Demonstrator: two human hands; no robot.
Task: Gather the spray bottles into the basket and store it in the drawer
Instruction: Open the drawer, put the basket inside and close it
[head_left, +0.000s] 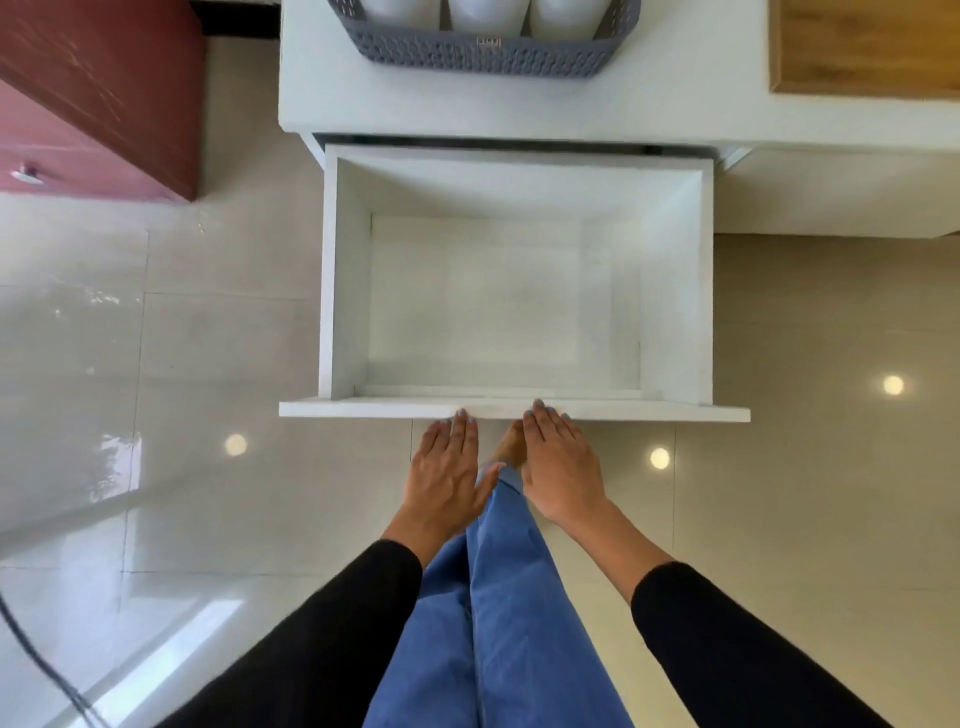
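Observation:
A white drawer (343, 280) stands pulled far out below me, with nothing inside it. My left hand (447, 475) and my right hand (558, 462) are flat with fingers apart, fingertips resting on the drawer's front panel (649, 413). Neither hand holds anything. On the white countertop (322, 78) above the drawer sits a grey woven basket (483, 54). Three white spray bottles (488, 13) stand in it side by side, their tops cut off by the frame's edge.
A dark red cabinet (104, 93) stands at the upper left, a wooden board (867, 47) lies on the counter at the upper right. Glossy pale floor tiles (156, 364) surround the drawer. My legs in blue trousers (498, 597) stand right in front of it.

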